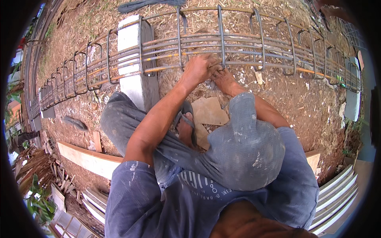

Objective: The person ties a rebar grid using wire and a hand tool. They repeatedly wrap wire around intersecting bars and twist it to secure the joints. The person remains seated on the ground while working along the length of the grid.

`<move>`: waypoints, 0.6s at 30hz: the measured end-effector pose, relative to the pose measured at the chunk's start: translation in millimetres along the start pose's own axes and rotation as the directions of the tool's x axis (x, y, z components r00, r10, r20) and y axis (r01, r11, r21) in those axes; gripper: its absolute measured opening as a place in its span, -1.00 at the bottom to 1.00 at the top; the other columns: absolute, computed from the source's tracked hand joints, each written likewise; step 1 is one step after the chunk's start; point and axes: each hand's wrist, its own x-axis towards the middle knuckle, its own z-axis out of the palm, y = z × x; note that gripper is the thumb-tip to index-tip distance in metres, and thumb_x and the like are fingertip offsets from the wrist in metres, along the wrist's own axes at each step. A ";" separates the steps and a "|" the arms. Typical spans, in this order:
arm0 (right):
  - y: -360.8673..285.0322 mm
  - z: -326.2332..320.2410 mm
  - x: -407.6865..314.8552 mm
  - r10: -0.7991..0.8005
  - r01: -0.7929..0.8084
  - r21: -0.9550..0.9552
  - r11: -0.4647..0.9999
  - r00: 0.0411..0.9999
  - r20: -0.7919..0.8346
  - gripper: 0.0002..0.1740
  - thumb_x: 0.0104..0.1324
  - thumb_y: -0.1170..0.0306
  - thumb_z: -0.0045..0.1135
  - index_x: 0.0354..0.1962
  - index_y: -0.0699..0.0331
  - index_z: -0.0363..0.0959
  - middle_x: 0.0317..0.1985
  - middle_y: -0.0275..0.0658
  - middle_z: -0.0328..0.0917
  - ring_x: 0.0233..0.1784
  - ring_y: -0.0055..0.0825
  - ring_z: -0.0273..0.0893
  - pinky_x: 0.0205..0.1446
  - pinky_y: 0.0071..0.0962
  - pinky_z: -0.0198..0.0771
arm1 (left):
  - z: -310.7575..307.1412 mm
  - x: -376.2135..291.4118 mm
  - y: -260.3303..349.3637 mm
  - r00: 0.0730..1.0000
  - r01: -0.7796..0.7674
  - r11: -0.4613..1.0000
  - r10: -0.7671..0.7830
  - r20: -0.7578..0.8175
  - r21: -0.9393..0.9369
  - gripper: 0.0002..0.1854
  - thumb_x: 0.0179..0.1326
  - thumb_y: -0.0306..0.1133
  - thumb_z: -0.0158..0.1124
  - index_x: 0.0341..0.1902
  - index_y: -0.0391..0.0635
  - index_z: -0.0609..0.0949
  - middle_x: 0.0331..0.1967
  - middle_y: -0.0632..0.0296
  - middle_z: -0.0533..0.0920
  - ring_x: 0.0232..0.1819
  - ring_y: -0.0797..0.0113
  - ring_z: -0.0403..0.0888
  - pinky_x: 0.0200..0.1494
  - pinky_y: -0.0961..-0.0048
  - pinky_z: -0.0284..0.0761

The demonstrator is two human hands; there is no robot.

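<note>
A long rebar cage (160, 46) with square stirrups (221, 35) crosses the view, resting on a pale concrete block (129, 50). Both hands meet at its near lower bar, at the foot of one stirrup. My left hand (200, 68) has its fingers bent at this joint, knuckles up. My right hand (223, 79) is just right of it, fingertips touching the same spot. Whatever lies between the fingertips is hidden, so I cannot tell whether either hand grips the bar or a small piece of wire.
A bundle of tie wire (151, 4) lies beyond the cage, another dark bundle (74, 122) at the left. Broken flat pieces (209, 111) lie by my sandalled foot. A wooden board (89, 159) is at the left; another block (352, 89) stands under the cage's right end.
</note>
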 end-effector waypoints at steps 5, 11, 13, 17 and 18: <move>-3.9 -48.2 -13.5 -0.125 0.142 -0.089 0.986 0.977 0.172 -0.18 0.07 0.18 0.29 0.30 0.10 0.22 0.33 -0.09 0.23 0.41 -0.19 0.18 0.47 -0.07 -0.07 | -8.5 -9.1 1.4 0.993 0.044 0.998 -0.048 -0.109 -0.047 -0.81 0.03 -0.29 0.40 -0.29 -0.07 0.73 -0.28 0.22 0.70 -0.27 0.15 0.66 -0.23 0.30 0.59; -0.9 -42.4 -56.6 -0.027 0.011 0.102 0.995 0.988 0.154 -0.45 0.32 0.16 -0.07 0.22 0.16 0.32 0.24 0.05 0.36 0.35 -0.15 0.28 0.43 -0.02 0.01 | -10.1 -2.3 -2.4 0.998 0.054 0.997 -0.055 -0.016 -0.056 -0.72 0.04 -0.14 0.40 -0.21 0.01 0.75 -0.23 0.14 0.70 -0.29 0.04 0.67 -0.21 0.18 0.58; -1.2 -45.6 -76.7 -0.023 0.006 0.184 0.983 0.996 0.092 -0.44 0.31 0.16 -0.05 0.21 0.21 0.33 0.24 0.08 0.35 0.35 -0.11 0.28 0.41 -0.04 0.05 | -15.1 4.7 -1.1 0.987 0.158 0.980 -0.152 0.058 -0.119 -0.69 0.04 -0.10 0.39 -0.20 0.00 0.76 -0.25 0.08 0.71 -0.29 0.02 0.67 -0.17 0.17 0.57; -8.3 -43.9 -111.0 0.005 0.067 0.256 0.964 0.962 -0.272 -0.38 0.24 0.26 0.08 0.23 0.26 0.25 0.13 -0.01 0.41 0.21 -0.15 0.38 0.26 -0.18 0.28 | -21.6 21.1 1.6 0.904 0.409 0.889 -0.364 0.226 -0.204 -0.57 0.12 0.01 0.31 -0.25 -0.15 0.76 -0.30 -0.01 0.73 -0.26 0.10 0.69 -0.10 0.20 0.55; -17.4 -43.6 -115.9 0.125 0.021 0.423 0.906 0.941 -0.314 -0.36 0.21 0.29 0.12 0.24 0.27 0.23 0.09 -0.05 0.44 0.16 -0.19 0.41 0.21 -0.23 0.33 | -19.7 21.3 4.4 0.890 0.441 0.874 -0.398 0.220 -0.203 -0.58 0.12 0.02 0.31 -0.26 -0.13 0.76 -0.29 -0.02 0.73 -0.25 0.10 0.69 -0.08 0.21 0.56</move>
